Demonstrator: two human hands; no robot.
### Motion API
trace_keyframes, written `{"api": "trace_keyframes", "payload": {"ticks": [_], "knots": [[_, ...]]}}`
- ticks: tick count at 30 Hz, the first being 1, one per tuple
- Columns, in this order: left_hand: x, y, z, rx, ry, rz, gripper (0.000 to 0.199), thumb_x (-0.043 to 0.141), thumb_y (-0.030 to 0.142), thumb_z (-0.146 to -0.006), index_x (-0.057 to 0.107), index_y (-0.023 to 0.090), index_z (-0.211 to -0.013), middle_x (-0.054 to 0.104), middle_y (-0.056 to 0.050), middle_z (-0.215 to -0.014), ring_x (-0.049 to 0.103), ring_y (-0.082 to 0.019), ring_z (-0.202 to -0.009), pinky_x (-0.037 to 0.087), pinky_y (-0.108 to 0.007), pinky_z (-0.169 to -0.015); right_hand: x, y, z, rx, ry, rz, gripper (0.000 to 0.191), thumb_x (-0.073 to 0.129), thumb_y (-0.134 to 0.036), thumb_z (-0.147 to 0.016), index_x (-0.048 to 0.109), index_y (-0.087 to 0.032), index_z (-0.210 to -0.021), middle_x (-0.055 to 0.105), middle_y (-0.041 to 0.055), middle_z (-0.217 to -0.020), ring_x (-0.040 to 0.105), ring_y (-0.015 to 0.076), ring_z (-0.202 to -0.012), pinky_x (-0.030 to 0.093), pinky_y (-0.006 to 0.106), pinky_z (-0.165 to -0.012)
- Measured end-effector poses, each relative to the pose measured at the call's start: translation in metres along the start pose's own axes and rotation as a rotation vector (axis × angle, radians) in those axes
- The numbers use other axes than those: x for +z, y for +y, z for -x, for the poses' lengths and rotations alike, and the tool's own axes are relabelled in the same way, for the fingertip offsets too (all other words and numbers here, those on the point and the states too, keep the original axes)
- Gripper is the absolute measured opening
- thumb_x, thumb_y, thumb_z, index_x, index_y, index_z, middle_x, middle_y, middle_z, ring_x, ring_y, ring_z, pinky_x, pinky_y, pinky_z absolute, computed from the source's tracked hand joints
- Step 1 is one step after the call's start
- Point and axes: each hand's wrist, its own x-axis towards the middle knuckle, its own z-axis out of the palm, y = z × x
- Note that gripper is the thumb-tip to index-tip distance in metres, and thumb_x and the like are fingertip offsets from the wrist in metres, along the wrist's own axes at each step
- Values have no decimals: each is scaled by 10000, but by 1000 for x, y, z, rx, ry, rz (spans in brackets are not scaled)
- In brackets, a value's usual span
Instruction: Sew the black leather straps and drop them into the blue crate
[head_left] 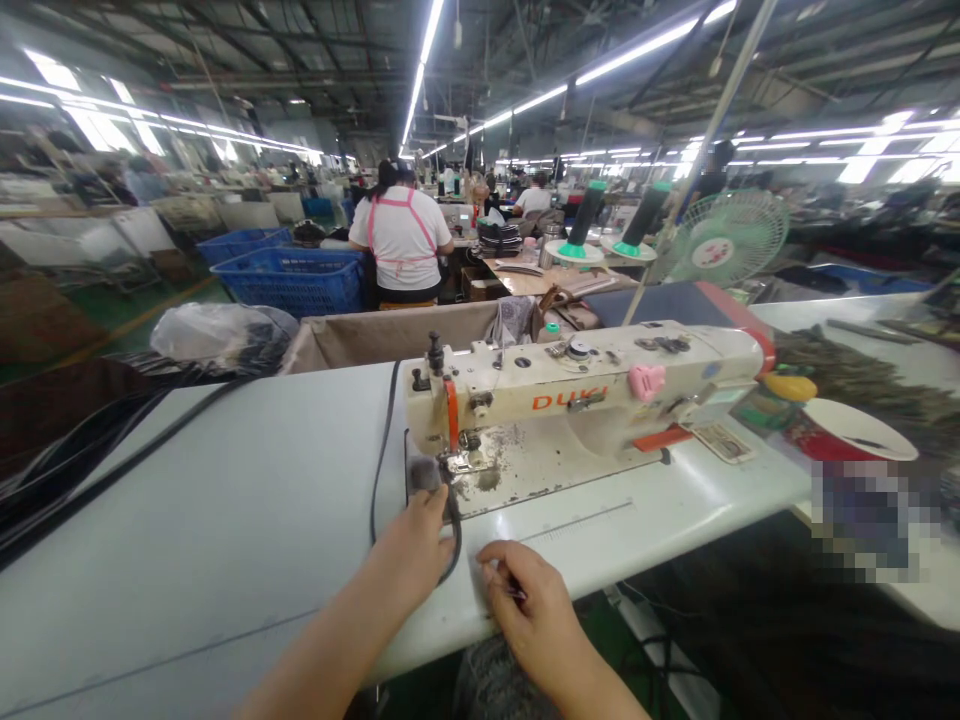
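Note:
A cream sewing machine point(555, 400) with orange lettering stands on the pale table point(262, 480). My left hand point(420, 535) reaches to the black strip point(456, 530) beside the presser foot point(469, 460), its fingertips at the strip and the machine's bed edge; what its fingers hold, if anything, is hidden. The strip loops from behind the machine head across the table. To the right, my right hand point(529, 590) is closed in a pinch at the table's front edge, with a small dark thing between its fingers that I cannot make out.
Behind the table are a cloth-lined bin point(390, 330), blue baskets point(292, 280) and a seated person point(405, 235). Thread cones point(585, 220) and a green fan point(727, 240) stand at back right. A white bowl point(862, 428) is at the right. Black strips point(82, 480) hang at the left.

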Motion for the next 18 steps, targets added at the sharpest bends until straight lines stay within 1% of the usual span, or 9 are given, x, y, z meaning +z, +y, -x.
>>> {"api": "trace_keyframes", "payload": {"ticks": [3, 5, 7, 9, 11, 12, 13, 15, 18], "knots": [[-10, 10, 11, 2, -70, -79, 745, 709, 253, -838, 460, 96, -1522, 571, -200, -1411, 659, -294, -1219, 511, -354, -1033, -14, 6, 15, 66, 53, -92, 190, 558, -314, -1000, 711, -210, -954, 619, -8, -729, 559, 142, -663, 417, 239, -613], [-12, 11, 17, 39, -56, -142, 683, 732, 278, -824, 530, 126, -1458, 564, -183, -1412, 622, -314, -1271, 492, -383, -1071, -23, 14, 29, 140, 129, -131, 292, 550, -405, -1019, 714, -200, -891, 612, 1, -724, 548, 147, -671, 412, 249, -626], [-9, 4, 20, 116, -6, -195, 576, 730, 306, -817, 604, 156, -1359, 569, -166, -1413, 588, -333, -1307, 475, -422, -1106, -31, 25, 45, 252, 235, -170, 412, 526, -509, -1026, 711, -190, -840, 599, 5, -708, 535, 152, -674, 409, 262, -640], [2, -11, 18, 241, 67, -224, 530, 713, 382, -816, 631, 168, -1293, 576, -161, -1420, 574, -360, -1313, 479, -458, -1111, -38, 41, 62, 405, 367, -226, 521, 512, -630, -1000, 711, -185, -816, 559, -9, -660, 508, 149, -648, 405, 269, -638], [18, -32, 8, 369, 161, -226, 547, 671, 508, -826, 634, 138, -1227, 589, -199, -1412, 581, -388, -1303, 492, -480, -1097, -45, 64, 77, 568, 524, -291, 609, 547, -759, -915, 705, -184, -791, 509, -32, -602, 482, 141, -603, 395, 268, -610], [29, -42, 1, 414, 219, -216, 572, 628, 542, -846, 614, 123, -1235, 596, -214, -1404, 585, -386, -1303, 490, -477, -1102, -50, 77, 86, 624, 579, -288, 647, 546, -800, -884, 703, -182, -780, 507, -35, -587, 483, 139, -581, 392, 268, -591], [39, -52, -7, 467, 239, -213, 573, 570, 559, -887, 585, 127, -1262, 595, -214, -1413, 593, -370, -1302, 487, -461, -1108, -55, 91, 94, 672, 629, -278, 673, 547, -826, -859, 705, -177, -778, 522, -31, -582, 489, 140, -558, 388, 270, -564], [59, -67, -22, 493, 343, -189, 534, 500, 578, -905, 572, 149, -1214, 662, -214, -1283, 658, -374, -1180, 525, -482, -1038, -67, 118, 113, 765, 737, -266, 687, 577, -838, -818, 719, -167, -795, 574, -14, -603, 528, 151, -540, 391, 273, -523], [76, -77, -34, 513, 442, -67, 470, 531, 590, -868, 585, 221, -1154, 711, -175, -1171, 694, -363, -1087, 545, -482, -1000, -89, 152, 142, 878, 908, -235, 584, 647, -742, -839, 727, -166, -790, 630, -5, -637, 584, 157, -563, 420, 268, -521]]}}
